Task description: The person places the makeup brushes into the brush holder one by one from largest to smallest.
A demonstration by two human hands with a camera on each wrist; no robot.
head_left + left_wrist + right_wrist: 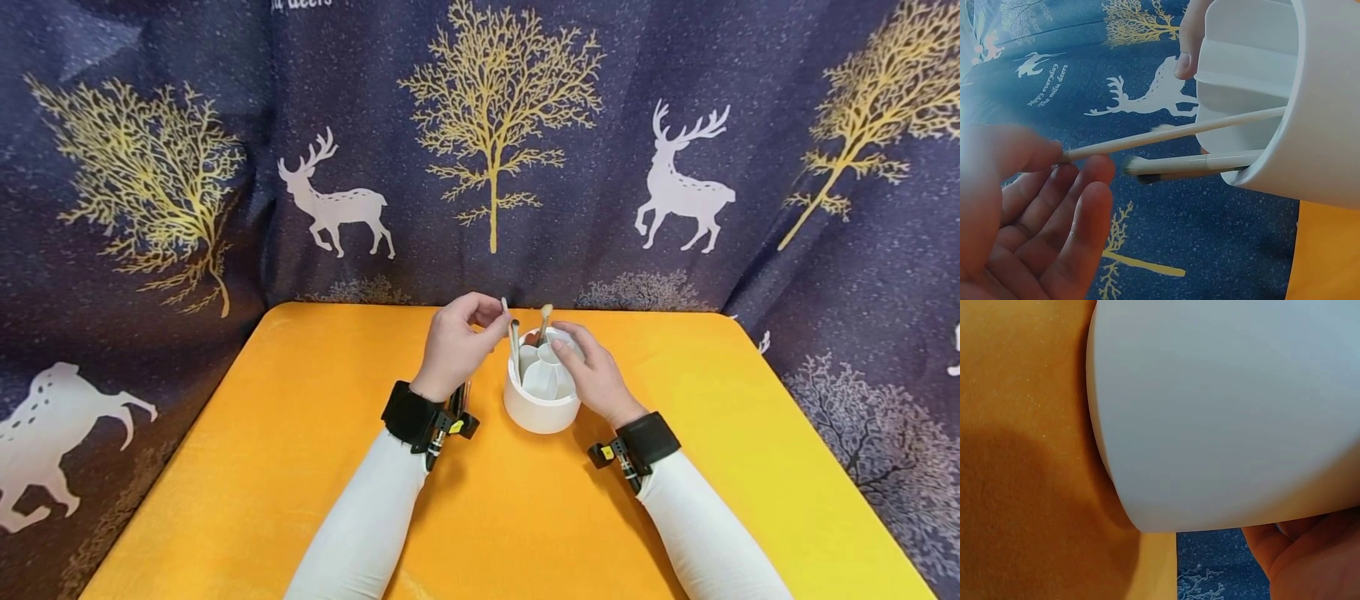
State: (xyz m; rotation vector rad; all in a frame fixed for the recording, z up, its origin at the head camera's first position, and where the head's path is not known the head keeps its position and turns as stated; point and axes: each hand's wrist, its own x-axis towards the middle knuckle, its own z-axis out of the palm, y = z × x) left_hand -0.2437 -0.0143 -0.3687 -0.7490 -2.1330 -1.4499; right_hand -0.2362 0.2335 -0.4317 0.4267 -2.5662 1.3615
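A round white brush holder with inner dividers stands on the table between my hands. My left hand pinches the end of a slim pale makeup brush between thumb and fingertips; the brush's other end reaches inside the holder's rim. Beside it, a pale-handled makeup brush and a darker one lean in the holder, bristles outward. Another brush with light bristles stands toward the back of the holder. My right hand grips the holder's right side, thumb over the rim, with the other fingers partly hidden behind the wall.
The table has an orange-yellow cover. Thin dark sticks show partly hidden behind my left wrist. A dark blue curtain printed with deer and trees hangs right behind the table's far edge.
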